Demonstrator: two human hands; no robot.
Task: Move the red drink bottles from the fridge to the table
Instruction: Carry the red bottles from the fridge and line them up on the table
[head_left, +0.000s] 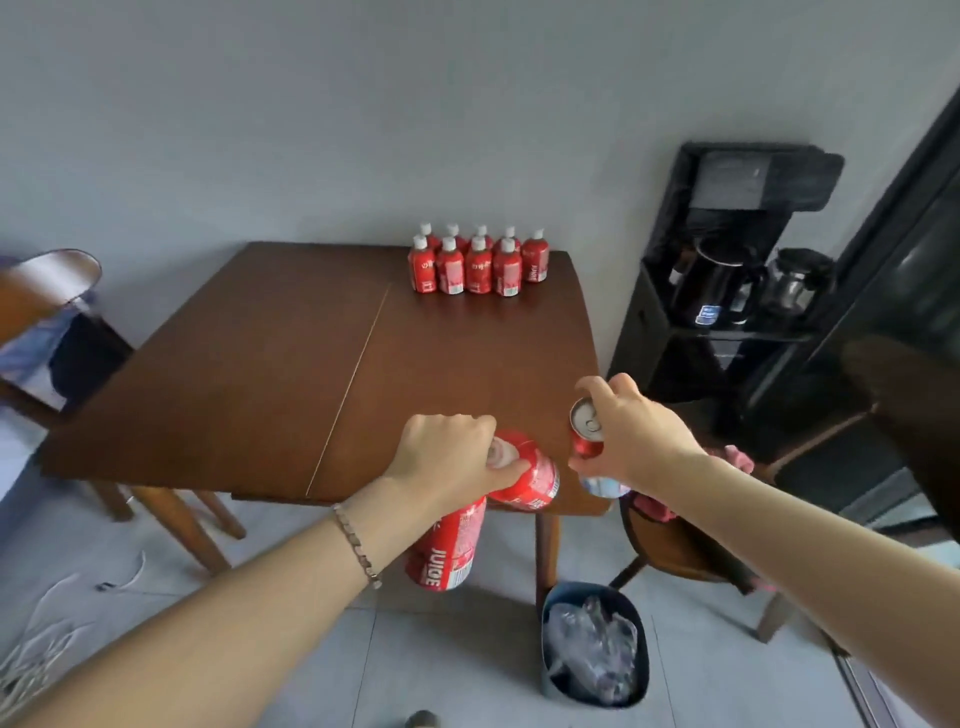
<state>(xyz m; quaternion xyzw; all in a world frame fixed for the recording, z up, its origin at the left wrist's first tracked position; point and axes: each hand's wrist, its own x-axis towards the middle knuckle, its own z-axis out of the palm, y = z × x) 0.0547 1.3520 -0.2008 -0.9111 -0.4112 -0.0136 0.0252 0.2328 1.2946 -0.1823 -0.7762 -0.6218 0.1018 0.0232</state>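
Note:
Several red drink bottles (478, 262) with white caps stand in two rows at the far right of the brown wooden table (291, 374). My left hand (447, 457) grips two red bottles by their tops: one (527, 475) above the table's near edge, the other (447, 545), marked JUICE, hanging below it. My right hand (634, 436) holds a red can (587, 428) with a silver top, and a second can (600, 486) partly hidden beneath it, over the table's near right corner.
A black stand with kettles (727, 291) sits right of the table, and a dark fridge door (914, 291) fills the far right. Wooden chairs stand at the left (47, 322) and the near right (680, 540). A bin (595, 644) lined with plastic sits on the floor.

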